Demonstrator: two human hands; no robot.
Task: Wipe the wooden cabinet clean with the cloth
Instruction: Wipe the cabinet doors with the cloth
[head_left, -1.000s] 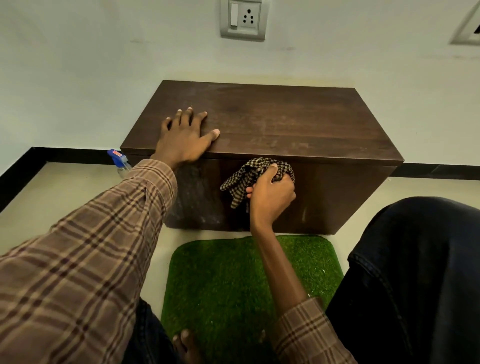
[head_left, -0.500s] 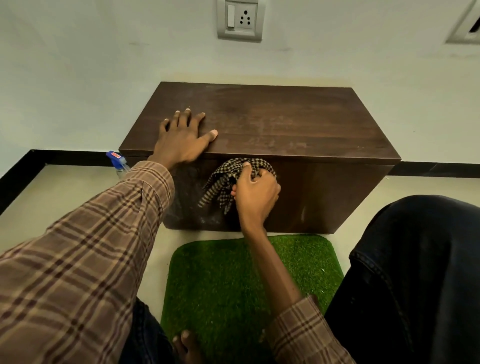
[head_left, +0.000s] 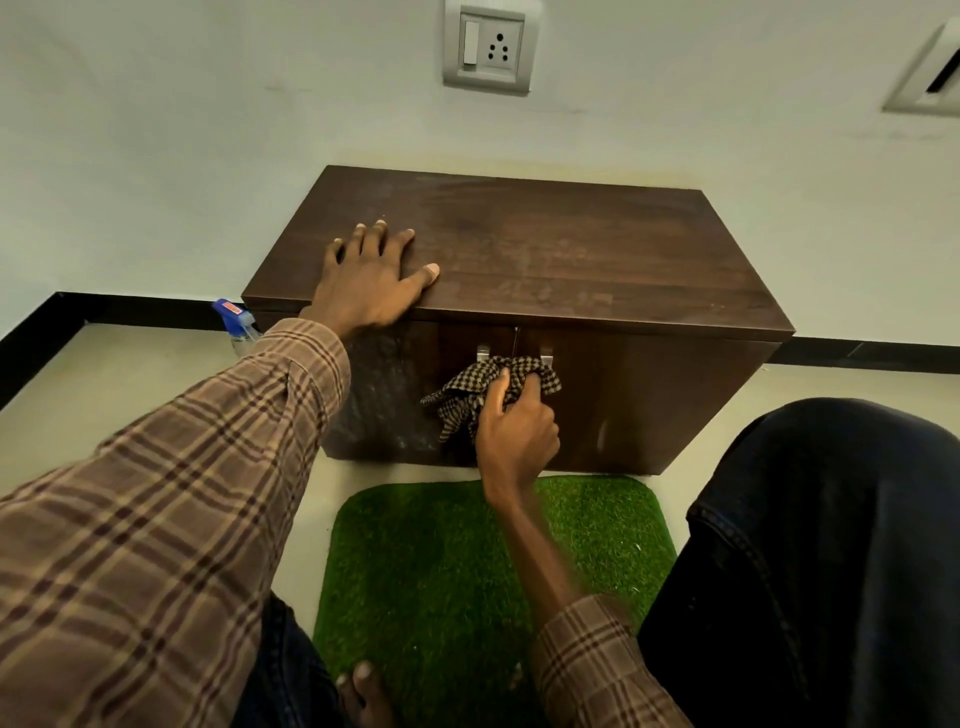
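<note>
White wall behind cabinet (head_left: 545, 249) | left hand (head_left: 366, 283) flat, spread | right hand (head_left: 514, 431) — grip seemingly bunching cloth (head_left: 483, 387)

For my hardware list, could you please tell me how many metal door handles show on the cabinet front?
2: left handle and right handle, either side of the door seam, just above the cloth, which may hide their lower parts.

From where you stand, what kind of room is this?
Probably an ordinary room in a home, seen from floor level. A low wooden cabinet stands against a plain painted wall with a socket and switch plate, and a small green grass-like mat lies on the pale floor before it.
</note>
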